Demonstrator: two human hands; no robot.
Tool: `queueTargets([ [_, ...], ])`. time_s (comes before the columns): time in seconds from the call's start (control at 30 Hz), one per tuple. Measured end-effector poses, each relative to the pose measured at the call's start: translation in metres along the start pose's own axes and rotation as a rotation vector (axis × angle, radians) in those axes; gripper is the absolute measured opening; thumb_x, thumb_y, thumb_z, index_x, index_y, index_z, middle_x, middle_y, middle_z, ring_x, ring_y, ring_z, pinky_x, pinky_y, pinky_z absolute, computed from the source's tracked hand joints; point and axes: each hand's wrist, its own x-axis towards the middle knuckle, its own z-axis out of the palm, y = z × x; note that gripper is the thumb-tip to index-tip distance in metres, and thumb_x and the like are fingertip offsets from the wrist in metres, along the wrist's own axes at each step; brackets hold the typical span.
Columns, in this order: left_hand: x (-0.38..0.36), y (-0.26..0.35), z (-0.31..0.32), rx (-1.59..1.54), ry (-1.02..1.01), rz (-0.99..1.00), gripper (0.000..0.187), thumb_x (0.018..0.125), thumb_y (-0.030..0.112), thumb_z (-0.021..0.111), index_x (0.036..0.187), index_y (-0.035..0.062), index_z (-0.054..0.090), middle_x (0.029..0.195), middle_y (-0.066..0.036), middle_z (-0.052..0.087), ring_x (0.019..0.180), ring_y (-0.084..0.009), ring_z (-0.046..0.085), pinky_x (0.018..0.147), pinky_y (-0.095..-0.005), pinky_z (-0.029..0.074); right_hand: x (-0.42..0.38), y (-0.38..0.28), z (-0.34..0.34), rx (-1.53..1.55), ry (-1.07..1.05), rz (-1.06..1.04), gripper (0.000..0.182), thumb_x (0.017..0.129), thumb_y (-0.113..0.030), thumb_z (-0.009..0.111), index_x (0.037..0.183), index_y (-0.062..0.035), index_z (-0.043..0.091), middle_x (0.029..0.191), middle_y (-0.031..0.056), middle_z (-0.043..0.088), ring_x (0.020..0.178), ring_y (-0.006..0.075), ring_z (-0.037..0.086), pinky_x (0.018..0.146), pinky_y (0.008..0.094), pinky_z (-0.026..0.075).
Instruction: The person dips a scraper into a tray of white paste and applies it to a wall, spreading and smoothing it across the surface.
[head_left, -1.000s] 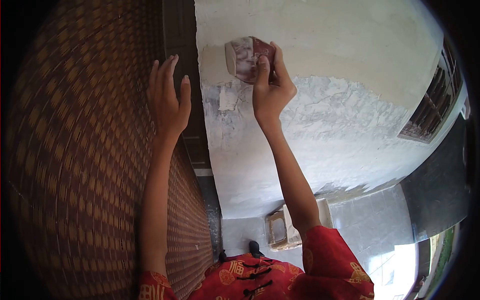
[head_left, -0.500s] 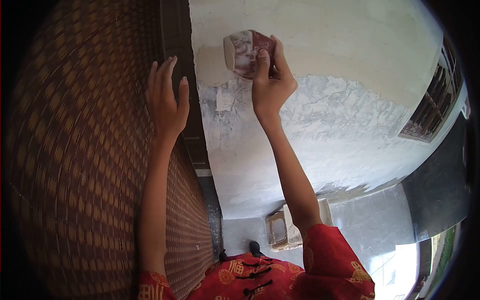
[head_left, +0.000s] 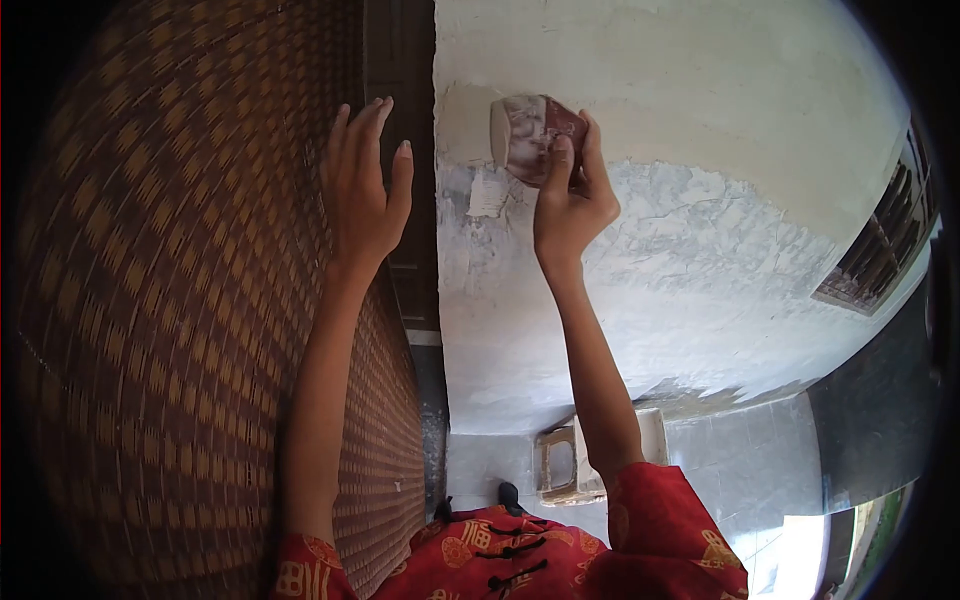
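Note:
My right hand [head_left: 574, 200] grips a reddish-brown object [head_left: 545, 140] with a whitish smeared side and a pale flat edge, held close to the wall [head_left: 690, 290]. Whether its pale edge touches the wall I cannot tell. Beneath and right of that hand, the wall has rough patches of white and grey; above, its surface is smoother and beige. My left hand [head_left: 368, 195] is raised with its fingers spread and holds nothing. It is in front of the woven brown panel [head_left: 190, 300], near the dark door.
A dark wooden door [head_left: 405, 170] stands between the woven panel and the wall. Below is a stool [head_left: 652, 436] on the grey tiled floor [head_left: 740, 445]. A slatted window or vent [head_left: 880, 235] is at the right.
The view has shifted, so the wall and both hands appear farther right and mostly lower. My right hand still holds the object; my left hand remains open.

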Motion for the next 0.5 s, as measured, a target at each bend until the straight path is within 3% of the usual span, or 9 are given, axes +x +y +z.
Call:
queueTargets([
  [0.07, -0.001, -0.003, 0.001, -0.003, 0.005, -0.003, 0.044, 0.098, 0.025, 0.052, 0.138, 0.0077, 0.05, 0.14, -0.011, 0.053, 0.139, -0.0388, 0.037, 0.11, -0.0523, 0.031, 0.018, -0.013, -0.031, 0.129, 0.053, 0.248, 0.034, 0.097, -0.004, 0.057, 0.131, 0.0015, 0.06, 0.097, 0.0155, 0.073, 0.082, 0.0136, 0.069, 0.07, 0.0251, 0.055],
  [0.17, -0.003, -0.002, 0.003, 0.001, 0.01, -0.009, 0.044, 0.098, 0.025, 0.053, 0.138, 0.0075, 0.05, 0.14, -0.012, 0.053, 0.139, -0.039, 0.037, 0.11, -0.052, 0.032, 0.023, -0.027, -0.04, 0.266, 0.051, 0.262, 0.036, 0.1, -0.005, 0.053, 0.135, 0.0068, 0.053, 0.11, 0.0175, 0.069, 0.09, 0.0178, 0.069, 0.078, 0.0277, 0.058],
  [0.27, -0.005, 0.002, 0.005, -0.013, -0.005, -0.018, 0.045, 0.098, 0.025, 0.053, 0.138, 0.0072, 0.049, 0.14, -0.012, 0.053, 0.139, -0.0391, 0.038, 0.11, -0.0522, 0.031, -0.01, -0.025, -0.007, 0.101, -0.107, 0.105, 0.033, 0.094, -0.003, 0.062, 0.127, 0.0012, 0.062, 0.093, 0.0168, 0.073, 0.083, 0.0154, 0.071, 0.071, 0.0279, 0.057],
  [0.33, -0.005, 0.002, 0.007, -0.035, -0.01, -0.02, 0.045, 0.098, 0.024, 0.053, 0.139, 0.007, 0.049, 0.14, -0.012, 0.053, 0.139, -0.0391, 0.038, 0.11, -0.0523, 0.031, -0.031, -0.027, 0.016, 0.12, -0.18, 0.072, 0.035, 0.095, -0.006, 0.064, 0.129, 0.0011, 0.061, 0.103, 0.0116, 0.073, 0.088, 0.0079, 0.063, 0.075, 0.0223, 0.05],
  [0.37, -0.006, 0.0, 0.007, -0.041, -0.003, -0.016, 0.045, 0.098, 0.024, 0.053, 0.139, 0.0073, 0.049, 0.14, -0.012, 0.053, 0.139, -0.0391, 0.038, 0.11, -0.0526, 0.031, -0.032, -0.022, 0.025, 0.124, -0.154, 0.028, 0.033, 0.096, -0.007, 0.063, 0.129, -0.0008, 0.063, 0.096, 0.0089, 0.074, 0.086, 0.0057, 0.063, 0.074, 0.0202, 0.049],
  [0.4, -0.008, -0.002, 0.007, -0.044, 0.002, -0.013, 0.044, 0.097, 0.024, 0.054, 0.139, 0.0075, 0.049, 0.14, -0.011, 0.053, 0.139, -0.039, 0.038, 0.11, -0.0528, 0.031, -0.032, -0.016, 0.021, 0.122, -0.154, 0.029, 0.033, 0.096, -0.007, 0.063, 0.129, -0.0008, 0.063, 0.096, 0.0089, 0.074, 0.086, 0.0057, 0.063, 0.074, 0.0202, 0.049],
  [0.47, -0.009, -0.007, 0.006, -0.031, 0.001, -0.011, 0.044, 0.097, 0.024, 0.054, 0.138, 0.0077, 0.05, 0.14, -0.011, 0.053, 0.139, -0.039, 0.038, 0.11, -0.0531, 0.031, -0.017, -0.011, 0.002, 0.053, -0.115, 0.224, 0.032, 0.093, -0.003, 0.064, 0.125, 0.0009, 0.064, 0.089, 0.0158, 0.073, 0.078, 0.0117, 0.068, 0.069, 0.0238, 0.052],
  [0.5, -0.01, -0.01, 0.004, -0.017, 0.001, -0.01, 0.044, 0.097, 0.024, 0.053, 0.138, 0.0079, 0.05, 0.139, -0.011, 0.053, 0.139, -0.0389, 0.038, 0.11, -0.0534, 0.031, -0.008, 0.0, -0.007, 0.142, 0.0, 0.206, 0.032, 0.096, -0.005, 0.061, 0.127, 0.0024, 0.062, 0.096, 0.0138, 0.073, 0.084, 0.0117, 0.068, 0.073, 0.024, 0.053],
])
